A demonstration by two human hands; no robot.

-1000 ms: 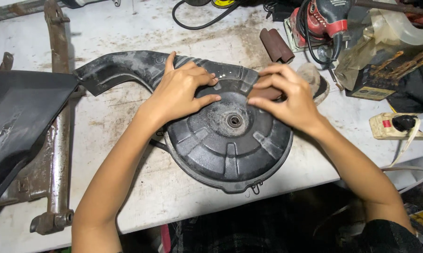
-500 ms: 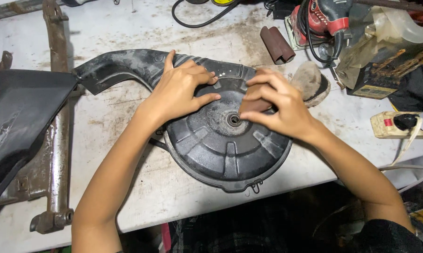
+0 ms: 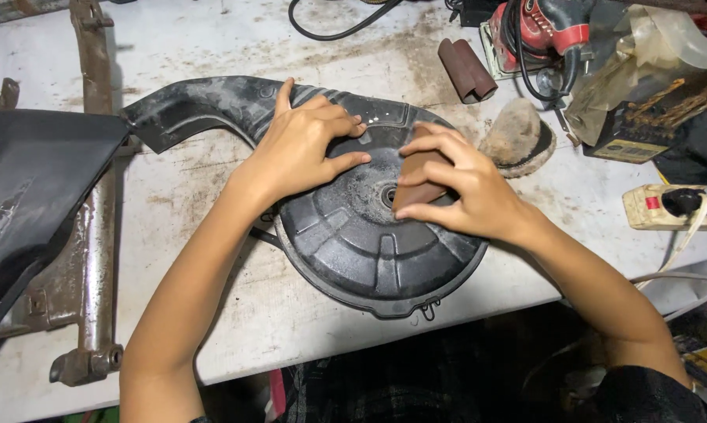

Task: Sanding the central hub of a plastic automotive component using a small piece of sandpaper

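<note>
The right hand (image 3: 463, 196), fingers pinching a brown sandpaper piece (image 3: 418, 176), has slid inward to the hub of the round black plastic cover (image 3: 369, 235) on the white workbench (image 3: 212, 313), the sanding now nearer its centre, while the left hand (image 3: 302, 145) presses flat

- We see the black round cover (image 3: 369, 251) lying flat on the white table (image 3: 212, 313), its spout running up and left.
- Our left hand (image 3: 302, 149) presses flat on the cover's upper left part.
- Our right hand (image 3: 459, 192) holds brown sandpaper (image 3: 416, 184) against the cover, just right of its centre hole.
- Up and right of the cover lie a sandpaper roll (image 3: 465, 70), a fuzzy pad (image 3: 518, 137) and a red sander (image 3: 542, 31).
- Left of the cover stands a rusty frame (image 3: 95, 235).
</note>
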